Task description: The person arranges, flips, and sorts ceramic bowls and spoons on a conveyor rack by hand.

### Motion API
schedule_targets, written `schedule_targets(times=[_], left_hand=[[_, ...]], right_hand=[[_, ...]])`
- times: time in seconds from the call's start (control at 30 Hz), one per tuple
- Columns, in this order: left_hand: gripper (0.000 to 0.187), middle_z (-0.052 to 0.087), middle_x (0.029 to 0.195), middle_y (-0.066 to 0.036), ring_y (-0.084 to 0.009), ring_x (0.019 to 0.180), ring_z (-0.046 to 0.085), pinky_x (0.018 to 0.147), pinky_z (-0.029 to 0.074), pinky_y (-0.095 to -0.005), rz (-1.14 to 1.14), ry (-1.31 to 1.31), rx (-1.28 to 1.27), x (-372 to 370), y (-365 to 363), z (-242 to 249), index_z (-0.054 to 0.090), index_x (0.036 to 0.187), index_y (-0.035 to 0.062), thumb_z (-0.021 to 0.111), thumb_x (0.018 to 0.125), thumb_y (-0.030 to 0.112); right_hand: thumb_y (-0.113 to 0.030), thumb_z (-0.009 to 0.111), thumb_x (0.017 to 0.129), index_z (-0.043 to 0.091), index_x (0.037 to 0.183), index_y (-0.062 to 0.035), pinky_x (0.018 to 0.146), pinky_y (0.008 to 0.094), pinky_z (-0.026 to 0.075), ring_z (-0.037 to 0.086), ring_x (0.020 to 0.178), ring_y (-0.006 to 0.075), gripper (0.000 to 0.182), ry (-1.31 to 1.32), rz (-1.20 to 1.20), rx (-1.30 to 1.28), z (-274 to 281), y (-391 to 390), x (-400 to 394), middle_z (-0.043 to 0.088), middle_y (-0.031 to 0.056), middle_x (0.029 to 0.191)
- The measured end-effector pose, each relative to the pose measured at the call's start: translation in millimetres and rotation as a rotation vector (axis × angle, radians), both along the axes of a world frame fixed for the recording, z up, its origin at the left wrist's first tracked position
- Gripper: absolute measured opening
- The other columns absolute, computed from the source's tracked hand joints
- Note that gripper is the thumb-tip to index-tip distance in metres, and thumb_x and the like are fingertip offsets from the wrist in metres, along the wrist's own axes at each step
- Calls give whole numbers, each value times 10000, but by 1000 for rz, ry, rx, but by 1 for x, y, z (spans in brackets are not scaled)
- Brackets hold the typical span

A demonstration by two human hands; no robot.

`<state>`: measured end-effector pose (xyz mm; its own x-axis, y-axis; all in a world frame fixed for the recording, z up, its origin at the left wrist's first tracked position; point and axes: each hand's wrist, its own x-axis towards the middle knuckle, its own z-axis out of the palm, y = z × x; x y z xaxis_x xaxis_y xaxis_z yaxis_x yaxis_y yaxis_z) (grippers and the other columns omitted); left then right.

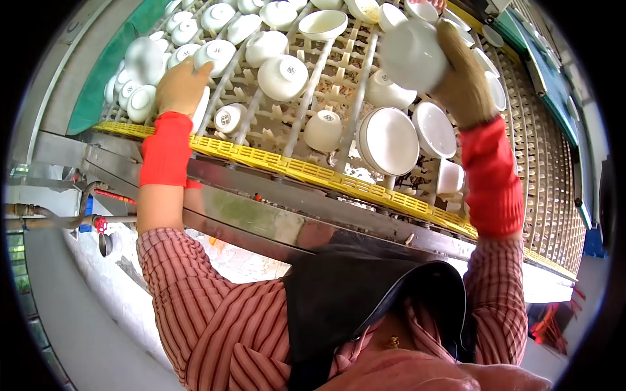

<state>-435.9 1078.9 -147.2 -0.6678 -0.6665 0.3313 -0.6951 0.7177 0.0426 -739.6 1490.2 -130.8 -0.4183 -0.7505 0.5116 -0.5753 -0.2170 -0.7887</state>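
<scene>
My right hand (pixel 464 81), in a tan work glove, grips a white bowl (pixel 412 55) by its right side, raised over the rack. The bowl is slightly blurred. My left hand (pixel 182 88), gloved too, reaches over the left part of the rack with thumb and forefinger apart, close to an upturned white bowl (pixel 216 57). Left of it, a blurred white bowl (pixel 144 60) overlaps its neighbours; the outer fingers are partly hidden. Below my right hand stand stacked white bowls (pixel 391 140) and a white dish (pixel 435 129), both tilted on edge.
A pegged conveyor rack (pixel 280 124) carries many white bowls, several marked on the base. Along its near side runs a yellow edge strip (pixel 313 171), with a metal ledge (pixel 261 221) in front. Another person's fingers show at the top right. Pipes with a red valve (pixel 100 224) lie at left.
</scene>
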Motion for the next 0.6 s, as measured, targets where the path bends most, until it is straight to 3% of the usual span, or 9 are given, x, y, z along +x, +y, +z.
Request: schedule_targets(times=[0.03,0.07,0.13,0.17,0.23,0.4,0.43,0.53,0.6], left_hand=[[746,740,1381,-278,-426,1311,695,1127,529,-484,-44,39,-28,-19,19,5,696,1455,-17,649,1028,592],[732,755,1353,-269,-426,1284,709,1103,542,-492,-242,222,-91,-33,24,-8,715,1430,-13,668,1017,590],[670,784,1303,-215,-397,1224,728,1055,559,-494,-387,223,-63,-65,69,5,753,1370,19,702,1008,581],[647,792,1293,-190,-377,1208,734,1041,565,-489,-463,212,-82,-79,87,11,763,1355,34,711,1007,577],[603,796,1277,-166,-366,1187,736,1018,573,-495,-561,161,-170,-116,95,7,778,1335,62,717,1008,565],[463,791,1105,-203,-423,1076,732,958,567,-526,-491,-13,-60,-208,98,-25,793,1241,72,669,1039,470],[472,793,1109,-206,-420,1077,737,964,570,-524,-437,-58,10,-220,98,-31,796,1245,79,652,1045,482],[512,779,1227,-216,-395,1127,744,1034,569,-493,-422,-22,136,-260,73,-61,790,1312,122,603,1067,530],[572,740,1408,-218,-403,1256,717,1121,549,-469,-389,42,404,-264,81,-37,759,1406,140,636,1059,578]], right_hand=[[-206,760,1057,626,1443,-48,922,385,645,768,1081,267,438,-792,171,-171,5,-21,9,759,149,1265],[-274,760,1084,633,1415,-26,928,364,638,760,1084,228,433,-1031,154,-179,4,-34,10,754,133,1258],[-119,781,1045,627,1432,-40,964,350,648,762,1131,231,425,-972,68,153,-19,-44,-5,741,166,1275],[-108,743,1065,623,1452,-49,978,338,648,767,1139,239,410,-202,6,358,-34,-35,-11,738,184,1293],[-117,738,1055,601,1525,-75,996,333,641,778,1150,259,491,337,-226,391,-39,-1,15,733,186,1355],[-260,836,939,561,1608,-85,1093,450,605,754,1239,371,744,468,-221,616,-34,77,56,743,195,1389],[-296,879,873,641,1526,-71,1106,490,588,728,1271,393,730,370,-177,827,-22,82,65,756,194,1353],[-316,861,884,747,1376,-72,1099,487,586,707,1281,408,561,766,-179,923,-50,107,62,773,209,1283],[-359,808,939,806,1168,-62,981,468,619,754,1071,402,374,659,-186,823,-56,113,55,779,216,1067]])
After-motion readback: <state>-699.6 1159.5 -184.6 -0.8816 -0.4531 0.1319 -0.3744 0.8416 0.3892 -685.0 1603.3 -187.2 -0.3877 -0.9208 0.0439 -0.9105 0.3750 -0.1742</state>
